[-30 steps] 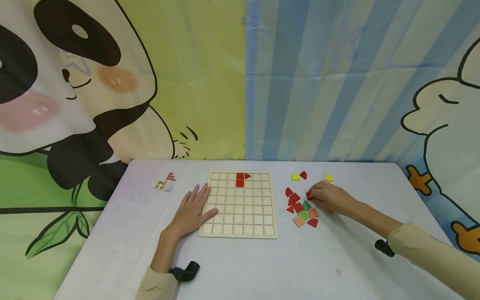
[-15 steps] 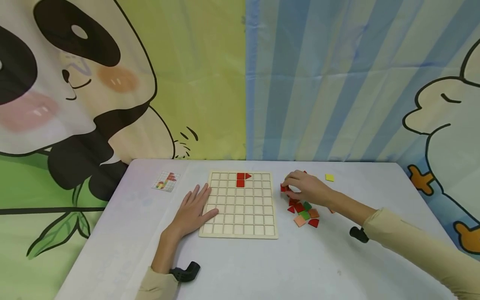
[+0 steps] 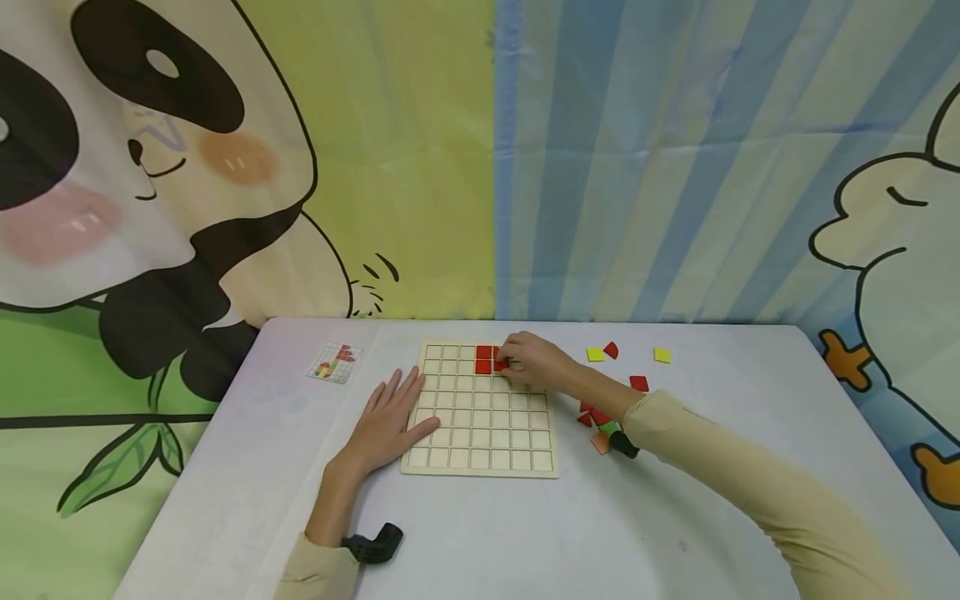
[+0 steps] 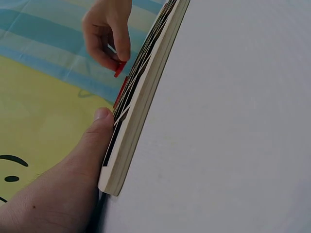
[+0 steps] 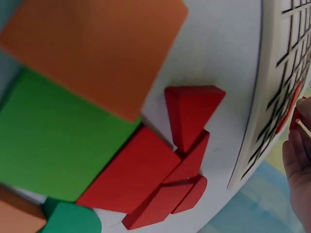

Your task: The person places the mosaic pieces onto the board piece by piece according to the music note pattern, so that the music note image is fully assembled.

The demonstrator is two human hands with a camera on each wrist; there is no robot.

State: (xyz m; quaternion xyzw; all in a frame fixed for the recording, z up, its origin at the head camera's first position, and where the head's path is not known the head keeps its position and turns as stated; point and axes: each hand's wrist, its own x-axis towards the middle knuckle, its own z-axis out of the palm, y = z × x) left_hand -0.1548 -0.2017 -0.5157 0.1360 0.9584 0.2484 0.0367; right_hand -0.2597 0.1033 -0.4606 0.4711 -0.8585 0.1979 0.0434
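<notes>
The thumb and fingers of my right hand pinch a small red tile close over the upper part of the gridded wooden board. Its exact shape is mostly hidden by the fingers. Two red square tiles, one below the other, sit in the board's top rows, just left of the pinching fingers. Straight-fingered, my left hand rests along the board's left edge, its thumb over the border. In the left wrist view, the left thumb lies against the board's side.
Right of the board lie loose tiles: yellow squares, a red quarter circle and a red square. Orange, green and more red tiles lie under my right forearm. A printed pattern card lies left.
My right hand has picked up a red tile from the loose pieces and carried it left to the top of the board. The left hand stays in place.
</notes>
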